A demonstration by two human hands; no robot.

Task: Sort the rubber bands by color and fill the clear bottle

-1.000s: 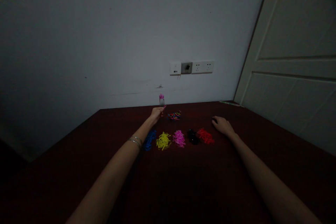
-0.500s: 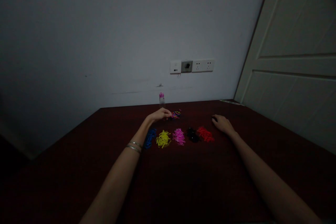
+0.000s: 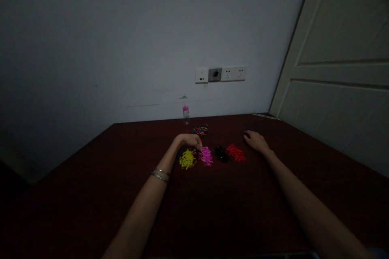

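My left hand [image 3: 192, 141], bent down at the wrist, has its fingers pinched together at the upper left edge of a pile of pink thin pieces [image 3: 207, 157]. Whatever may be in the pinch is too small to make out. A yellow pile [image 3: 187, 159] lies just below that hand, and my left forearm hides the blue pile. My right hand [image 3: 256, 141] rests on the table with thumb and fingers apart, a dark spot between them. Left of it are a red pile [image 3: 236, 153] and a glossy black pile [image 3: 221, 153]. Beyond my left hand lies a mixed-colour pile [image 3: 201, 130].
A clear bottle [image 3: 186, 117] with a pink top stands at the back of the dark red table [image 3: 219, 206], near the wall. Sockets [image 3: 233, 73] are set in the wall above. A pale panelled door [image 3: 337, 101] borders the right side.
My left hand has moved from the mixed-colour pile towards me, down to the pink pile. Its arm now covers the blue pile and uncovers the bottle's base. My right hand stays put.
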